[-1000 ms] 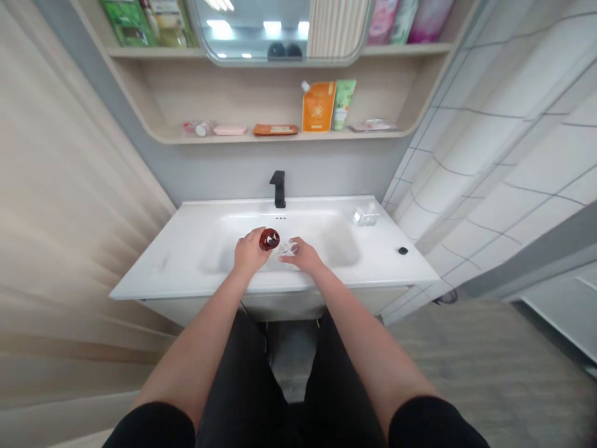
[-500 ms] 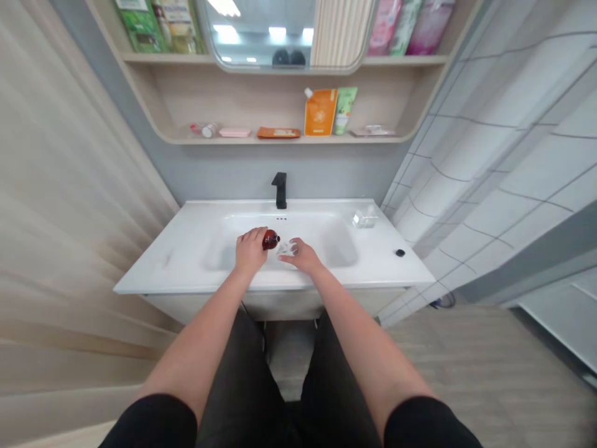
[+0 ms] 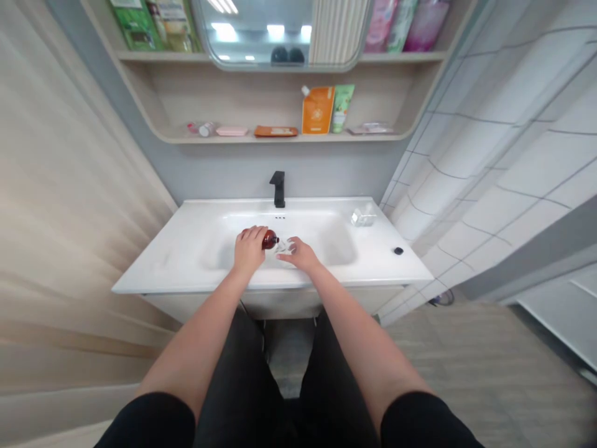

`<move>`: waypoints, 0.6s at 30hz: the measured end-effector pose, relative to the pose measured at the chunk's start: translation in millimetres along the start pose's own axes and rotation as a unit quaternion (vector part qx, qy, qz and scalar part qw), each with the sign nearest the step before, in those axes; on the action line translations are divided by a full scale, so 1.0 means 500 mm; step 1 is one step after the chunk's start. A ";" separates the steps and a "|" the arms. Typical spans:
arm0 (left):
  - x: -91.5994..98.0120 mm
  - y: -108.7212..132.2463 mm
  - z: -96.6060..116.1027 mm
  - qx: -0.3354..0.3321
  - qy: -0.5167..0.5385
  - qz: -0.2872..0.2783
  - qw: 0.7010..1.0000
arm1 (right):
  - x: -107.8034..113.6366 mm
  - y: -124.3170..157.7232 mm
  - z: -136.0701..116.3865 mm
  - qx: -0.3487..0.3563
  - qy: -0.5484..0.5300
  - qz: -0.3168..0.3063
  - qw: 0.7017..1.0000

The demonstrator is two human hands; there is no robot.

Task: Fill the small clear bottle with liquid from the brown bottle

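Note:
Over the white sink basin [image 3: 336,246], my left hand [image 3: 249,250] is wrapped round a small amber bottle [image 3: 269,239], which lies tilted with its neck toward the right. My right hand [image 3: 298,254] is closed on a small clear container [image 3: 285,246] held right at the bottle's mouth. Both hands hover above the front middle of the basin, below the black tap [image 3: 278,188].
A clear dish [image 3: 364,216] and a small black cap [image 3: 398,251] rest on the right of the counter. The shelf [image 3: 280,138] above holds an orange pouch [image 3: 317,109], a green tube, flat packets. A mirror hangs overhead. Tiled wall on the right, wooden panel on the left.
The amber bottle has tipped further toward the clear container, and my left hand now covers more of it. My hands stay in the same spot over the basin.

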State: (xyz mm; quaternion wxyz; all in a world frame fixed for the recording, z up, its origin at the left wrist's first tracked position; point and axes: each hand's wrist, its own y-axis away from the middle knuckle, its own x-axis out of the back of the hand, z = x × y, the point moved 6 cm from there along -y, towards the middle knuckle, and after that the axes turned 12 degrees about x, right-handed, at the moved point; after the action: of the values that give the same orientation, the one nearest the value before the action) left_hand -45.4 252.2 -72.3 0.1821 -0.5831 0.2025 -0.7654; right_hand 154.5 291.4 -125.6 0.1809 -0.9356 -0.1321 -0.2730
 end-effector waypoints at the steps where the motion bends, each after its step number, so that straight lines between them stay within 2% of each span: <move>1: 0.000 0.000 0.000 -0.001 0.000 0.001 1.000 | 0.000 0.000 0.000 0.000 -0.002 0.001 1.000; 18: 0.007 0.000 0.001 -0.006 0.013 0.006 1.000 | 0.004 0.003 -0.012 0.009 -0.003 0.000 1.000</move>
State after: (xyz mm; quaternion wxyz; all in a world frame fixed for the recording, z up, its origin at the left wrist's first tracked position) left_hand -45.6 250.2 -69.5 0.1802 -0.5728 0.2128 -0.7708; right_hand 154.1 287.7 -120.1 0.1887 -0.9348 -0.1349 -0.2690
